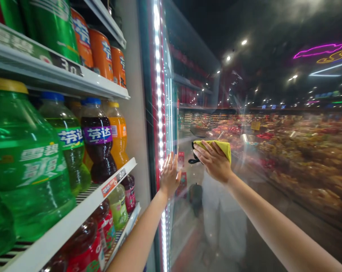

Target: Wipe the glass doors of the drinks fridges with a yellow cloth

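A folded yellow cloth (225, 148) with a dark edge and a black loop lies flat against the glass door (188, 230). My right hand (213, 160) presses on it, fingers spread over its front. To the left, my left hand (170, 175) rests at the door's edge beside the strip of lights (158, 75), fingers stretched upward and holding nothing. The glass carries reflections, and a figure in pale clothing shows faintly in it.
On the left, cooler shelves (60, 230) hold a big green soda bottle (31, 151), a purple-labelled dark bottle (98, 136), an orange soda bottle (118, 132) and orange cans (101, 53). Beyond the glass are blurred store displays (309, 162).
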Available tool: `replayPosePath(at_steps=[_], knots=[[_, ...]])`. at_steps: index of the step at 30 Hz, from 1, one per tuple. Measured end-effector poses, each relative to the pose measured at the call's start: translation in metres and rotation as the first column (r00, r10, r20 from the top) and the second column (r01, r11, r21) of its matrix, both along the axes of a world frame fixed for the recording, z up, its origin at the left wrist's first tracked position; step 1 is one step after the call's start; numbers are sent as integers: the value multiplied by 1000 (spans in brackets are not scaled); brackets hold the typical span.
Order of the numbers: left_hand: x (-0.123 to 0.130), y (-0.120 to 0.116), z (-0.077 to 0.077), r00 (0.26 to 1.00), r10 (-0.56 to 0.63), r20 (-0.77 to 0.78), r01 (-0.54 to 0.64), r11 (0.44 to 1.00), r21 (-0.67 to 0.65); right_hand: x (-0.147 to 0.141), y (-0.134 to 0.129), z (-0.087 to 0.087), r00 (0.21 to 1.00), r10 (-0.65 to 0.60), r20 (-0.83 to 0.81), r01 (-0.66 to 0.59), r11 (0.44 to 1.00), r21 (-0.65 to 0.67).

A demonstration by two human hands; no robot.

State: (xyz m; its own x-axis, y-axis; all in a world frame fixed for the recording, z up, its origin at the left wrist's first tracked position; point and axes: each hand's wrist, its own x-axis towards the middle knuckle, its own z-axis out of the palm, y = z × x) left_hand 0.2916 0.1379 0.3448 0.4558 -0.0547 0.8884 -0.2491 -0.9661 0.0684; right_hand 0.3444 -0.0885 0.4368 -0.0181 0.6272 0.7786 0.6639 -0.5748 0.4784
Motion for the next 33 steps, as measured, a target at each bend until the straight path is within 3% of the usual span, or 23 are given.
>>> replayPosePath(at_steps=[4, 7, 11, 15, 18, 22, 25, 27, 29, 31, 33], knots=[[1, 7, -4, 1000, -16, 3, 16, 1000, -8, 6, 38, 13, 998, -17, -56, 26, 985, 169], [1, 10, -6, 1000, -16, -6, 15, 1000, -13, 3, 61, 10, 995, 47, -89, -37, 994, 104], [-8, 5, 0, 998, -12, 60, 16, 997, -69, -8, 57, 6, 962, 128, -241, -131, 991, 2], [-21, -19, 18, 985, -91, 148, 103, 991, -80, -13, 42, 17, 844, 259, -470, -244, 965, 93], [-21, -41, 36, 980, -171, 99, 169, 985, 29, -13, 34, 28, 657, 499, -565, -410, 866, 287], [-3, -70, 56, 988, -146, 42, 142, 987, 78, -14, 22, 35, 353, 763, -542, -468, 645, 604], [12, -91, 64, 997, -25, 74, 23, 999, 27, -15, 6, 32, 275, 833, -481, -423, 554, 717], [18, -102, 65, 993, 57, 98, -58, 998, 3, -16, -8, 27, 356, 810, -465, -407, 583, 703], [24, -107, 65, 987, 115, 115, -116, 993, 5, -19, -23, 20, 547, 711, -441, -375, 679, 631], [28, -105, 67, 981, 148, 123, -153, 988, 26, -25, -40, 13, 751, 543, -375, -297, 786, 542], [32, -98, 70, 979, 155, 130, -163, 985, 56, -34, -55, 6, 889, 344, -303, -185, 874, 449]])
